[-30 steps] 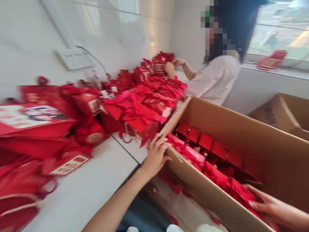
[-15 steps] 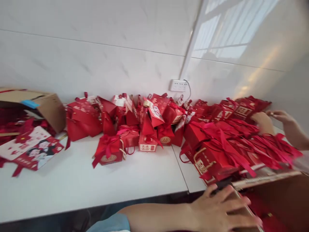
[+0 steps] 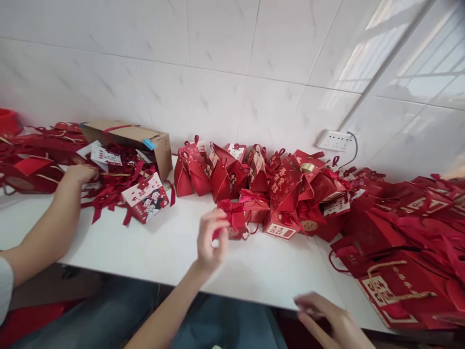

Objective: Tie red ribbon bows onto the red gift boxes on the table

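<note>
My left hand (image 3: 211,242) is raised over the white table, right beside a small red gift box (image 3: 237,219) with a ribbon bow. Its fingers are bent, the thumb stands apart from them, and nothing shows in the hand; it overlaps the box's left side, and whether they touch I cannot tell. Low at the table's front edge is my right hand (image 3: 325,315), blurred, thumb and fingers apart, holding nothing. A red gift box with a double-happiness label (image 3: 281,228) stands behind and between them. To the right lies a larger red box with gold cord (image 3: 403,286).
At left another person's hand (image 3: 83,175) reaches into red ribbons and cards beside an open cardboard carton (image 3: 165,152). A box printed with a cartoon couple (image 3: 147,198) lies before it. Many red boxes line the tiled wall, below a power strip (image 3: 336,140).
The view has swung left, bringing the other person's arm in. A hand spread over the carton at lower right is no longer there; both my hands now show at the table's front.
</note>
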A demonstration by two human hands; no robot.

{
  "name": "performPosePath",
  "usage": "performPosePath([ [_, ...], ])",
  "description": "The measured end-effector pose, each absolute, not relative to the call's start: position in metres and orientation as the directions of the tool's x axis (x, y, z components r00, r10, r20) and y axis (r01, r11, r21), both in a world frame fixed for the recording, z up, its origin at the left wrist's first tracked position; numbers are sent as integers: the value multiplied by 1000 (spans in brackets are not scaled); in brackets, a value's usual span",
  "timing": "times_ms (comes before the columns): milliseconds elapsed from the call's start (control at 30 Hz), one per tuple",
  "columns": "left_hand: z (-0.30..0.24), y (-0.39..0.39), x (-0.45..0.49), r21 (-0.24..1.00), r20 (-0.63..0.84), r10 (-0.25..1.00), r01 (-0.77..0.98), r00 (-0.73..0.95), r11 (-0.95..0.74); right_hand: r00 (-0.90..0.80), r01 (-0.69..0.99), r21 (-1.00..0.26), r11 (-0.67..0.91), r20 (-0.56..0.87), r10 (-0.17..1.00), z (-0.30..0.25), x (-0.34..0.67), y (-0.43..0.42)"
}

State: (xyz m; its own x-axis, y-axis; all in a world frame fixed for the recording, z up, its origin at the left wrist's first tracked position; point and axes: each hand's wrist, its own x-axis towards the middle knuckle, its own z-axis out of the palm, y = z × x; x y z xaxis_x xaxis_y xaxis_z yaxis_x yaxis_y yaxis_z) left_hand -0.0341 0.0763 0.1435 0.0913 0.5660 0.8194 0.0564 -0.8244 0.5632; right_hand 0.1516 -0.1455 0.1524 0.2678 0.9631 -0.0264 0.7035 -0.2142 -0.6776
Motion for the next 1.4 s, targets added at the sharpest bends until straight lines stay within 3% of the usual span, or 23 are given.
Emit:
performPosePath([
  [67, 136, 100, -51, 721, 679, 732, 140, 55, -679, 241, 658, -743, -122, 54, 969, 146, 128, -95],
  [133, 123, 112, -55, 815, 518, 838, 201, 168, -544, 276, 640, -767, -42, 179, 944, 140, 105, -49],
  [200, 108, 114, -53, 849, 400, 857, 221, 325, -480, 324, 710, -704, 14, 344, 882, 138, 86, -14],
  [267, 95, 108, -52, 864, 349, 832, 196, 431, -464, 355, 763, -646, -14, 401, 845, 138, 76, 9],
  [333, 84, 98, -55, 871, 343, 817, 169, 463, -461, 383, 768, -639, -43, 404, 831, 139, 76, 20],
  [433, 76, 85, -63, 846, 405, 830, 188, 383, -499, 406, 684, -729, -14, 365, 838, 139, 84, 23],
  [533, 78, 76, -67, 771, 484, 831, 314, 275, -554, 416, 591, -806, -4, 301, 858, 137, 89, 16],
  [667, 90, 69, -56, 682, 483, 831, 478, 276, -554, 445, 483, -875, -1, 245, 861, 134, 86, 11],
  [733, 96, 70, -52, 767, 423, 864, 400, 272, -501, 463, 414, -910, 15, 225, 857, 135, 89, 11],
  [800, 100, 77, -56, 910, 323, 917, 188, 233, -369, 507, 327, -944, 44, 214, 835, 138, 101, 9],
  [867, 103, 92, -70, 973, 229, 960, -26, 159, -228, 608, 229, -969, 97, 220, 763, 144, 121, 2],
  [1033, 114, 127, -117, 963, 149, 979, -207, -136, -175, 829, 33, -968, 248, 165, 534, 159, 171, -32],
  [1200, 134, 119, -118, 908, 10, 996, -417, -89, -47, 878, -248, -902, 354, -55, 475, 164, 181, -57],
  [1267, 143, 112, -113, 881, -12, 1000, -474, -17, 2, 875, -252, -895, 369, -48, 482, 169, 182, -69],
  [1400, 160, 114, -112, 840, -108, 992, -527, 68, 128, 820, -79, -947, 310, 115, 561, 179, 187, -103],
])
